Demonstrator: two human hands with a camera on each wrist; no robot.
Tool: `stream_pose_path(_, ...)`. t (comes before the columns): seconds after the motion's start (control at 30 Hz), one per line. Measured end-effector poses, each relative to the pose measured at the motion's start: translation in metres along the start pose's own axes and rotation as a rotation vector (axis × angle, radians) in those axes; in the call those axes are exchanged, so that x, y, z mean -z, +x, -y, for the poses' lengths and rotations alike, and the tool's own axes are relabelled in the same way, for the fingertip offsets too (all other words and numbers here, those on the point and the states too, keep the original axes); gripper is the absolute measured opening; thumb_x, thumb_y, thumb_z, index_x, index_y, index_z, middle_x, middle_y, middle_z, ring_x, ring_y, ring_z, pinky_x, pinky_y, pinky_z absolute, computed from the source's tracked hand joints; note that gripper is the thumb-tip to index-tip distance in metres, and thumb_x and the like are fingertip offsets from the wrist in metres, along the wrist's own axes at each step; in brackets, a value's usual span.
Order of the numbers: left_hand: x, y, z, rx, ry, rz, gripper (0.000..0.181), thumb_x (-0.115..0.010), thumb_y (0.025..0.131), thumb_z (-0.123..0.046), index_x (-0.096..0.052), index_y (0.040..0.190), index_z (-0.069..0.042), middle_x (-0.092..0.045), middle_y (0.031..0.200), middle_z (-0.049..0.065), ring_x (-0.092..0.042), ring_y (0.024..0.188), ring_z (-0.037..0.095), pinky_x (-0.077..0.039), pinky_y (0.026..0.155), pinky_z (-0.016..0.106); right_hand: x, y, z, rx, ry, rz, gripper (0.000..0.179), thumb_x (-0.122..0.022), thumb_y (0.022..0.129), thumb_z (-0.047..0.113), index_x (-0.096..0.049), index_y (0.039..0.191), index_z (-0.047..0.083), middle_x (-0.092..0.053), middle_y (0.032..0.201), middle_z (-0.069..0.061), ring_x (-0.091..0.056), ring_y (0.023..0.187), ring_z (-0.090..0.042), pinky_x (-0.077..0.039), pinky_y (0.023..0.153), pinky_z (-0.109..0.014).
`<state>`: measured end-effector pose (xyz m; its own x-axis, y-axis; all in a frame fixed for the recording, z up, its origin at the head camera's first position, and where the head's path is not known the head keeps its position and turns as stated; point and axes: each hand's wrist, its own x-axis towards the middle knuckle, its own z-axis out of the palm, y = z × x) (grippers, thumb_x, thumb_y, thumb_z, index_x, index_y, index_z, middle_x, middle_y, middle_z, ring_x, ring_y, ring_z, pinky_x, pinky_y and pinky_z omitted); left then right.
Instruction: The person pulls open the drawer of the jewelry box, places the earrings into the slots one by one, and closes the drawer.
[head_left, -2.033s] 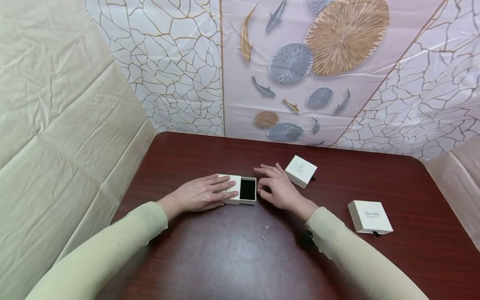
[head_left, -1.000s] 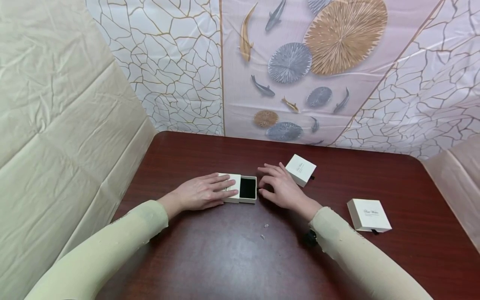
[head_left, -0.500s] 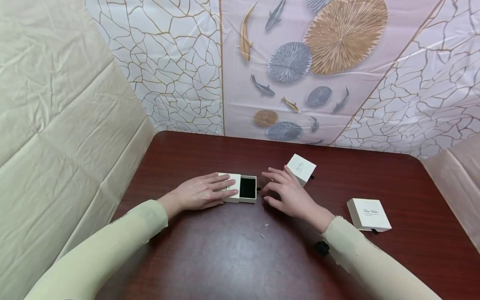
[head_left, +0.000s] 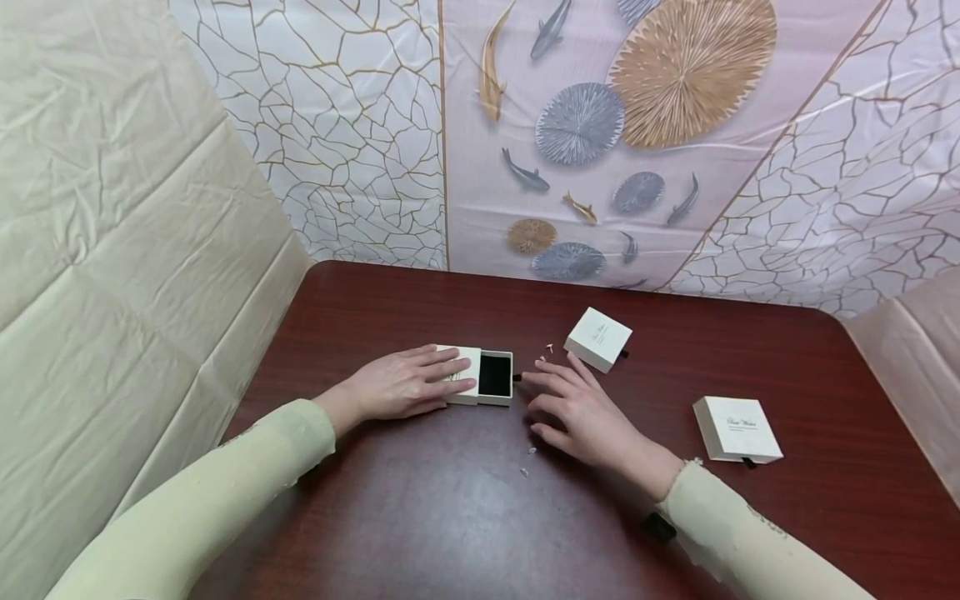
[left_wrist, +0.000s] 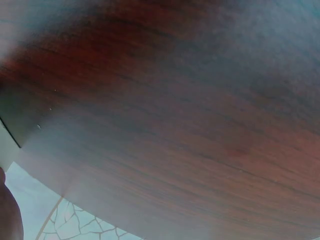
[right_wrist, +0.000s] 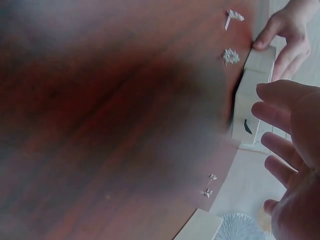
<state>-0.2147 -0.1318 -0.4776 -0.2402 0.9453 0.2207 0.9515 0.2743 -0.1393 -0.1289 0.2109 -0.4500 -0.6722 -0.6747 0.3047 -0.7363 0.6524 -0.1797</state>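
Observation:
My left hand [head_left: 405, 383] lies with fingers outstretched on top of a small white drawer-style jewelry box [head_left: 472, 360]. Its drawer [head_left: 512, 393], lined in black, sticks out to the right, and a black pull tab [head_left: 517, 378] shows at its end. Just right of that tab, my right hand [head_left: 585, 412] hovers with fingers spread and holds nothing. Beyond its fingertips lie two small stud earrings [head_left: 550, 348]. Closer to me lie two sparkly ones [head_left: 524, 472], seen larger as a silvery earring [right_wrist: 231, 56] in the right wrist view. The left wrist view shows mostly tabletop.
One closed white box [head_left: 598, 339] with a black tab sits behind the right hand. Another closed box [head_left: 738, 429] stands farther right, beside the right forearm. The dark red wooden table [head_left: 420, 500] ends at a patterned cloth backdrop [head_left: 360, 133].
My right hand has drawn away from the drawer's end, rightward and toward me, uncovering the black tab and the two earrings behind. The left hand and its box stay put.

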Motion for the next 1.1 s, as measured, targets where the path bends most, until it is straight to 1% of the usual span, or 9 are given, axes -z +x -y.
stream_pose_path(0.27, 0.002, 0.000, 0.000, -0.006, -0.001, -0.010, 0.053, -0.073, 0.103, -0.030, -0.061, 0.153, -0.019, -0.057, 0.158, 0.012, -0.051, 0.148, 0.032, -0.044, 0.120, 0.049, -0.007, -0.009, 0.009, 0.045, -0.007, 0.009, 0.019, -0.090, 0.085, 0.020, -0.080, 0.101, 0.016, -0.069, 0.141, -0.013, -0.054, 0.143, -0.038, -0.026, 0.124, -0.069)
stream_pose_path(0.47, 0.000, -0.001, -0.001, -0.006, -0.002, -0.011, 0.054, -0.074, 0.103, -0.031, -0.061, 0.154, -0.018, -0.057, 0.157, 0.013, -0.052, 0.148, 0.032, -0.045, 0.119, 0.050, -0.011, -0.013, 0.014, 0.063, -0.033, 0.033, 0.016, -0.089, 0.086, 0.021, -0.081, 0.100, 0.018, -0.070, 0.139, -0.010, -0.055, 0.143, -0.035, -0.025, 0.125, -0.068)
stream_pose_path(0.63, 0.000, -0.002, -0.002, 0.000, -0.006, -0.012, 0.054, -0.074, 0.102, -0.030, -0.061, 0.154, -0.018, -0.057, 0.157, 0.013, -0.052, 0.147, 0.032, -0.045, 0.120, 0.049, -0.013, -0.015, 0.015, 0.079, -0.039, 0.041, 0.013, -0.088, 0.087, 0.021, -0.081, 0.098, 0.017, -0.070, 0.138, -0.009, -0.055, 0.143, -0.035, -0.026, 0.124, -0.067)
stream_pose_path(0.83, -0.002, -0.001, -0.002, -0.005, -0.003, -0.028, 0.054, -0.075, 0.101, -0.030, -0.062, 0.152, -0.018, -0.058, 0.156, 0.012, -0.053, 0.147, 0.031, -0.045, 0.119, 0.049, -0.016, -0.018, 0.015, 0.097, -0.046, 0.030, 0.012, -0.089, 0.086, 0.020, -0.080, 0.093, 0.017, -0.071, 0.136, -0.010, -0.055, 0.142, -0.034, -0.029, 0.122, -0.068)
stream_pose_path(1.1, -0.001, 0.001, -0.001, -0.008, -0.002, -0.032, 0.054, -0.075, 0.101, -0.029, -0.062, 0.152, -0.019, -0.059, 0.156, 0.012, -0.053, 0.147, 0.031, -0.045, 0.119, 0.049, -0.018, -0.020, 0.013, 0.124, -0.059, -0.004, 0.012, -0.089, 0.085, 0.018, -0.078, 0.087, 0.018, -0.072, 0.134, -0.009, -0.058, 0.140, -0.034, -0.031, 0.121, -0.068)
